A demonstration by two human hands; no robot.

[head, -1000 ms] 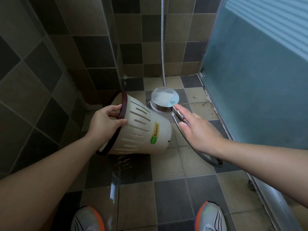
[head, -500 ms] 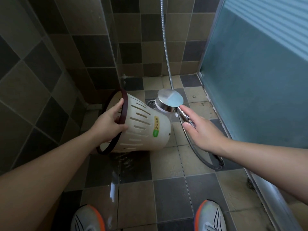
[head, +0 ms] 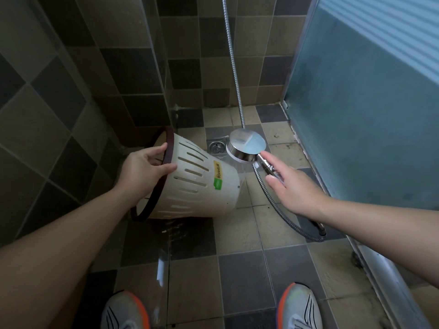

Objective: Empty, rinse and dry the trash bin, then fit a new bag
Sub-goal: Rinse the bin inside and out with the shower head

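— Over the wet tiled floor (head: 237,269), where's the bin?

— Left of centre: the white slotted bin (head: 202,184) is tipped on its side in the air, bottom toward the right, dark rim (head: 152,198) on the left. The left hand (head: 142,173) grips that rim, thumb outside, fingers inside.

— And the other hand?

— The right hand (head: 294,186) holds the shower head (head: 247,144) by its handle, forefinger stretched along it. The head sits just right of the bin, above the floor drain (head: 217,147), its hose (head: 280,210) looping near the glass door (head: 368,103).
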